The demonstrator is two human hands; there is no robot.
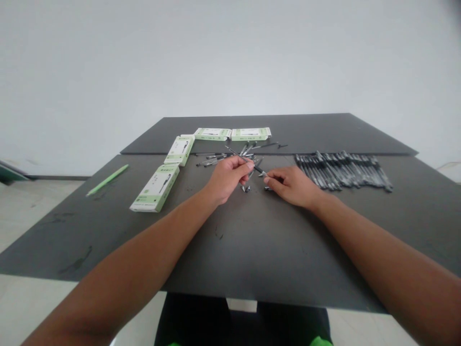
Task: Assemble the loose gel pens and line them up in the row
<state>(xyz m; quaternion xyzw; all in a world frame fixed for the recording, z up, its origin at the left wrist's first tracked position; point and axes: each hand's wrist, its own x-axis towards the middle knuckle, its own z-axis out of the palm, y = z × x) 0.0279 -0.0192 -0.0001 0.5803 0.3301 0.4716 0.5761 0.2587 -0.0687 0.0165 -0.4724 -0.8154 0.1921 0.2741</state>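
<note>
My left hand point(230, 177) is closed around the barrel of a slim black pen point(258, 169) over the middle of the table. The fingertips of my right hand point(288, 185) pinch the same pen at its lower right end. Its other end points up and to the left, past my left fingers. Behind and beneath my hands lies a loose scatter of pen parts point(212, 158), clear barrels and dark pieces. Small dark caps point(245, 189) rest just below my left fingers. My fingers partly hide the pen and some of the parts.
Right of my hands lies a wide row of black pens point(342, 170) side by side. Green and white pen boxes point(154, 188) line the left and the back point(251, 134). A light green pen point(107, 180) lies far left. A seam crosses the dark table point(230, 269).
</note>
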